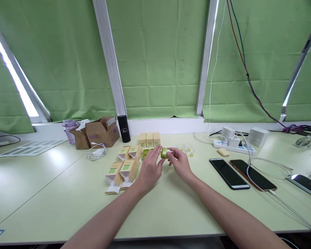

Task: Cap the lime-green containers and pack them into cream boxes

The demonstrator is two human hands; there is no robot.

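Note:
A small green jar-like container (pixel 164 153) with a whitish end is held just above the table between my hands. My left hand (pixel 150 168) has its fingertips and thumb closed around its left side. From the right, my right hand (pixel 180 162) pinches the whitish end with thumb and fingers. Partly hidden behind my left hand are other green pieces (pixel 145 153). Left of that hand stand several tan cartons (pixel 129 168) with green labels and unfolded white flaps. A clear plastic tray (pixel 188 150) with yellow-centred pieces lies just behind my right hand.
Three tan boxes (pixel 149 139) line up at the back. Further left are a black cylinder (pixel 123 128), a brown cardboard box (pixel 101 133) and a coiled white cable (pixel 96 152). Phones (pixel 229 173), a power strip (pixel 234 146) and loose cables occupy the right side.

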